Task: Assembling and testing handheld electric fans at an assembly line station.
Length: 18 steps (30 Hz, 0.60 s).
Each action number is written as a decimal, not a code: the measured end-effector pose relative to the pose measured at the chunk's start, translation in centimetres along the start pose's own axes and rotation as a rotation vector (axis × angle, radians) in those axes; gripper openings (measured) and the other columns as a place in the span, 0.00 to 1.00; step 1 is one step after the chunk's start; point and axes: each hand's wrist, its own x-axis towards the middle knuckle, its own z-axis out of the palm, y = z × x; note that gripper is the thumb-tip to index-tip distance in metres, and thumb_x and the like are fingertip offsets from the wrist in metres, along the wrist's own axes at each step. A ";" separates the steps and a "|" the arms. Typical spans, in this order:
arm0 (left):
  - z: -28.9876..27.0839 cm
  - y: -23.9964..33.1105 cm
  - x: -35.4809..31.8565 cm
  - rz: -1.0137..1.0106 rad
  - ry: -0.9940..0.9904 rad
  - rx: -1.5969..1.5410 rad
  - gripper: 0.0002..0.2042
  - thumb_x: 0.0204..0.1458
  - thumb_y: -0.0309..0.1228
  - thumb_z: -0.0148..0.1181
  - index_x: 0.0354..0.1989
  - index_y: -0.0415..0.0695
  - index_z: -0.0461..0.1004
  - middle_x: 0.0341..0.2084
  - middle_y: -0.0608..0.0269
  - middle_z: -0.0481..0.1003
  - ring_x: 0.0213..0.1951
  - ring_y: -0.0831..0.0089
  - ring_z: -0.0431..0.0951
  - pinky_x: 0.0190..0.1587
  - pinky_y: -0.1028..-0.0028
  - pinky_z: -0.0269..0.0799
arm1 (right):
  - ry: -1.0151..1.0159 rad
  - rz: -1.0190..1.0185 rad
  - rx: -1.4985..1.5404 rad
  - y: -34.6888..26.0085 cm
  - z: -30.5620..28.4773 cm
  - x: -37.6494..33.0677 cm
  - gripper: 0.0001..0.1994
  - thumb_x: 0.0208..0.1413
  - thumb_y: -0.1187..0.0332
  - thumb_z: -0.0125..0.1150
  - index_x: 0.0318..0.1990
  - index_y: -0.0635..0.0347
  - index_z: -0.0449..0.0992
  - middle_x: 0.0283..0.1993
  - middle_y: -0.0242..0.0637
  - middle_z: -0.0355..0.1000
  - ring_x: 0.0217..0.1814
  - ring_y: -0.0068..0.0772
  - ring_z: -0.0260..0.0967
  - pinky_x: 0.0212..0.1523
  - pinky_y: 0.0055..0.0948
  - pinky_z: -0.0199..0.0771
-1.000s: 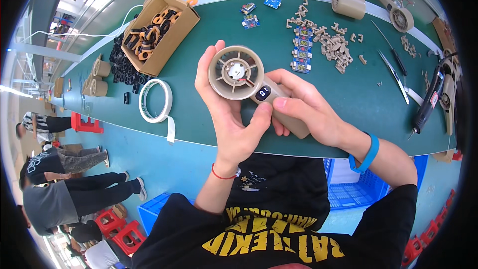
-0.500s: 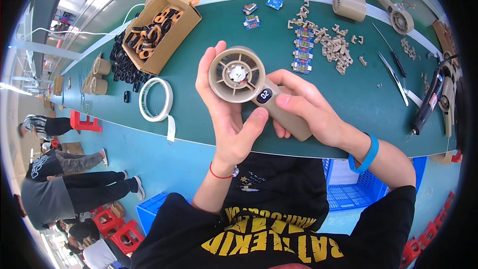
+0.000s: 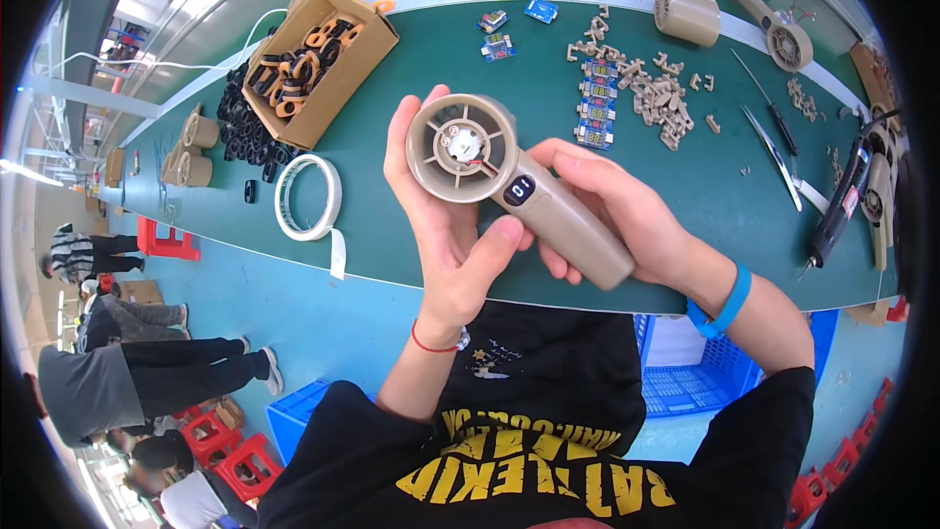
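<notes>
A beige handheld fan [image 3: 583, 240] is held over the near edge of the green table, its round head up to the left and its handle slanting down to the right. My left hand [image 3: 455, 269] is closed around the fan head, with the thumb near the top of the handle. My right hand [image 3: 646, 225] curls round the handle from the right, fingertips showing below it and thumb lifted off the front. Lit digits show in the small dark oval display [image 3: 518, 190]. Inside the head are a white motor hub and thin wires; no blades show.
A roll of white tape [image 3: 308, 198] lies left, before a cardboard box [image 3: 348, 69] of black and orange parts. Several circuit boards [image 3: 595, 103] and small beige clips [image 3: 661, 108] lie beyond my right hand. Tweezers [image 3: 772, 157] and an electric screwdriver [image 3: 844, 196] lie far right.
My right thumb has come off the handle's front beside the display, baring more of the handle. The display's digits have changed. The fan has shifted slightly.
</notes>
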 end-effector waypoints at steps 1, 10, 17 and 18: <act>0.0 -0.1 0.0 0.001 -0.002 -0.038 0.49 0.44 0.29 0.64 0.70 0.44 0.33 0.69 0.46 0.42 0.67 0.57 0.54 0.66 0.60 0.53 | -0.024 0.083 0.164 0.0 0.0 0.0 0.20 0.66 0.51 0.37 0.51 0.58 0.64 0.35 0.41 0.70 0.24 0.28 0.70 0.19 0.24 0.70; 0.8 -0.1 0.2 0.039 0.042 0.003 0.53 0.42 0.37 0.69 0.70 0.43 0.34 0.69 0.43 0.43 0.68 0.54 0.52 0.68 0.59 0.49 | -0.046 0.136 0.296 0.0 -0.1 -0.1 0.18 0.63 0.52 0.43 0.51 0.53 0.62 0.34 0.44 0.68 0.17 0.27 0.62 0.12 0.21 0.59; 1.3 0.1 0.1 -0.021 0.096 -0.103 0.53 0.41 0.39 0.68 0.71 0.46 0.35 0.66 0.50 0.50 0.66 0.54 0.55 0.65 0.56 0.54 | -0.023 -0.074 0.131 -0.8 -0.9 -0.5 0.18 0.64 0.52 0.43 0.53 0.54 0.60 0.36 0.45 0.68 0.19 0.27 0.64 0.14 0.22 0.62; 1.3 0.3 0.2 -0.022 0.092 -0.119 0.53 0.41 0.38 0.68 0.71 0.45 0.35 0.66 0.50 0.51 0.66 0.53 0.56 0.63 0.56 0.57 | -0.010 -0.133 0.129 -1.1 -0.8 -0.6 0.18 0.64 0.53 0.44 0.53 0.55 0.59 0.36 0.47 0.69 0.20 0.28 0.65 0.14 0.22 0.63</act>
